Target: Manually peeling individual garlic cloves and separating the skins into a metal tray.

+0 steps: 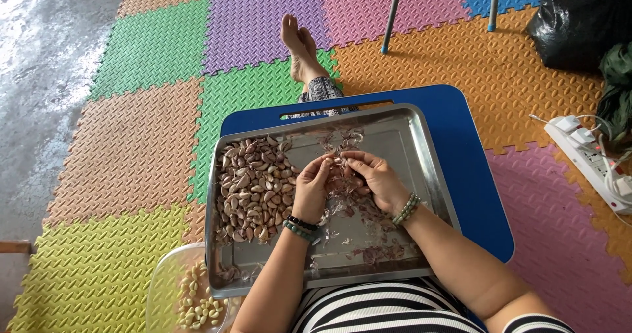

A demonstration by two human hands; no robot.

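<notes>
Left hand [311, 187] and right hand [375, 177] are pinching one small garlic clove [338, 161] together at frame centre, over the rectangular steel tray [431, 175]; unpeeled cloves [253, 188] are filling its left edge, bare metal lying right.

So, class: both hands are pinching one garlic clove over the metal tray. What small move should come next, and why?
Probably pull the skin off: the left hand and right hand meet on one clove above the tray. Loose skins lie beneath, unpeeled cloves sit piled on the left side, and peeled cloves fill the bowl.
</notes>
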